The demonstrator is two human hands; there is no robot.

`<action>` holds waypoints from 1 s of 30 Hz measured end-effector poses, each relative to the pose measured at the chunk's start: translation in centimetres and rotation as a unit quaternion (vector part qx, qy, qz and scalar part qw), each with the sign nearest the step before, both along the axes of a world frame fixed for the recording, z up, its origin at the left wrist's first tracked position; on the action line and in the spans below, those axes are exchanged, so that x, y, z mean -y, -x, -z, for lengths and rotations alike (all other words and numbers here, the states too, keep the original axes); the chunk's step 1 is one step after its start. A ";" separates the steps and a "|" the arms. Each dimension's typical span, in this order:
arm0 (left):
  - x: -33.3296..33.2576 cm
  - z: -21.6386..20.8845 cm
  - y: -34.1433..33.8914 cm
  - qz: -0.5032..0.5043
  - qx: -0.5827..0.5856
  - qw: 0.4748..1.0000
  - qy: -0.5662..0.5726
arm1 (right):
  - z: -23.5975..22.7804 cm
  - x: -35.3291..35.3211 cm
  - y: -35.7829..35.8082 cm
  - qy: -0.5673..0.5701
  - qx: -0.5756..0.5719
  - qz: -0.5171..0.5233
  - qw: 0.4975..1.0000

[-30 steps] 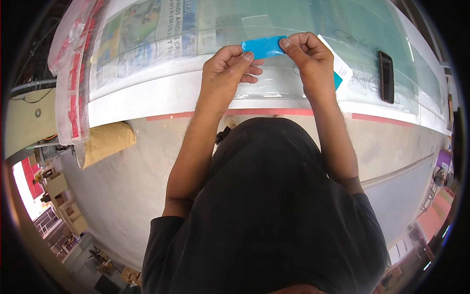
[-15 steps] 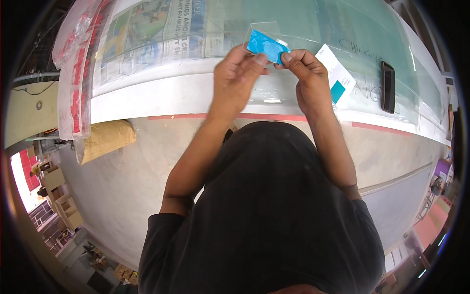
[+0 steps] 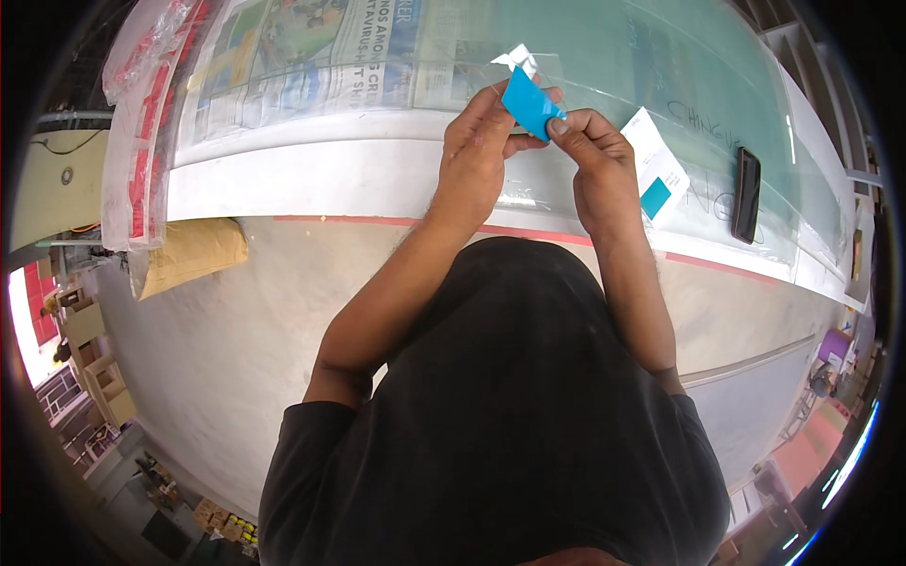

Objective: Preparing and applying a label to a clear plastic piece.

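Note:
In front of me, over the table, both hands are raised around a small bright blue film-like piece (image 3: 530,102). My right hand (image 3: 604,156) pinches its lower right corner between thumb and fingers. My left hand (image 3: 475,156) is closed at the left edge of a clear thin sheet (image 3: 547,68) behind the blue piece; its fingertips are partly hidden. A small white glossy patch (image 3: 516,59) shows above the blue piece. Right of my right hand lies a white card (image 3: 653,156) with a teal rectangle.
A dark phone (image 3: 746,196) lies at the right on the glass-topped table (image 3: 585,57). Newspaper (image 3: 359,57) shows under the covering at left. Red-and-clear plastic wrapping (image 3: 151,123) hangs over the left end, above a brown paper package (image 3: 193,255).
The blue piece has tilted steeper, its lower corner drawn down by my right hand. The white patch now shows above it. My left hand has shifted right in the picture.

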State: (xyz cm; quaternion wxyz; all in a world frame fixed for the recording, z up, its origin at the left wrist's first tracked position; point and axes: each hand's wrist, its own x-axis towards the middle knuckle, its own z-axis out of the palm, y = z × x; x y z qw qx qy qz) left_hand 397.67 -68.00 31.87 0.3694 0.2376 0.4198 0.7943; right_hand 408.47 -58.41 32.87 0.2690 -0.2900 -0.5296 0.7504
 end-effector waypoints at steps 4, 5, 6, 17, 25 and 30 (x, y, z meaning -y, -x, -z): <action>0.1 1.2 0.9 -0.001 0.047 0.999 0.016 | -0.5 -0.3 -0.2 -0.049 0.059 -0.010 0.997; 0.5 1.5 1.3 -0.009 0.069 0.997 0.029 | -0.4 -0.9 -0.7 -0.078 0.052 0.005 0.996; 0.8 0.9 1.8 -0.012 0.070 0.997 0.028 | -0.4 -1.6 -1.3 -0.107 0.044 0.020 0.993; 2.8 -0.3 6.0 0.188 0.016 0.974 0.123 | -4.3 -2.9 -3.2 -0.262 0.051 -0.037 0.963; 2.3 -2.0 4.1 0.202 -0.060 0.953 0.217 | -3.6 -0.6 -0.1 -0.364 0.096 -0.076 0.923; 2.5 -1.7 4.4 0.199 -0.083 0.950 0.225 | -3.8 -0.1 -0.4 -0.405 0.106 -0.050 0.907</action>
